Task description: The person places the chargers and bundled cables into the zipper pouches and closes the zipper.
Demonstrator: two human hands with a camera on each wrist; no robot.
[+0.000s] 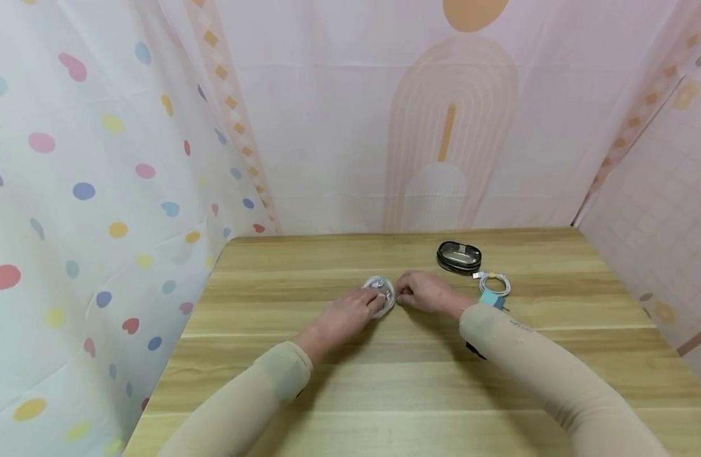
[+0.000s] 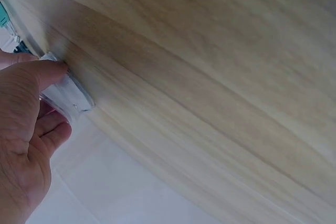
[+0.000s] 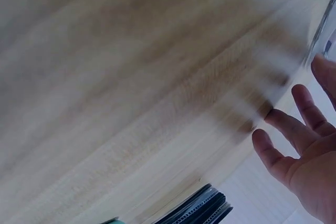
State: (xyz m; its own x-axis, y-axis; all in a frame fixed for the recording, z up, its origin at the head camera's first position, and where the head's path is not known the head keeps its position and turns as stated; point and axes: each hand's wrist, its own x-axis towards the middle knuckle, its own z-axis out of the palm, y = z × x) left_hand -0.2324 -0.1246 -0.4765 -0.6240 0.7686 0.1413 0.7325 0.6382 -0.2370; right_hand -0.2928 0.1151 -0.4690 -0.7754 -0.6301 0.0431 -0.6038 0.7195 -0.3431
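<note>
A round, clear case [image 1: 387,293] with something white and coiled inside lies on the table. My left hand [image 1: 356,313] grips it. In the left wrist view, the thumb lies over one side of the clear case [image 2: 71,95] and the fingers curl at the other. Just right of the case is my right hand [image 1: 427,292], its fingers spread and bent a little in the right wrist view. One fingertip [image 3: 321,66] comes close to the case's edge; whether it touches cannot be told. The contents are too small to make out.
Behind the right hand stands a small black-edged oval case [image 1: 459,257] with a see-through top. A coiled white USB cable [image 1: 504,289] lies beside a teal block [image 1: 491,298], partly behind the right sleeve. The wooden table [image 1: 384,387] meets patterned curtains at its back and sides.
</note>
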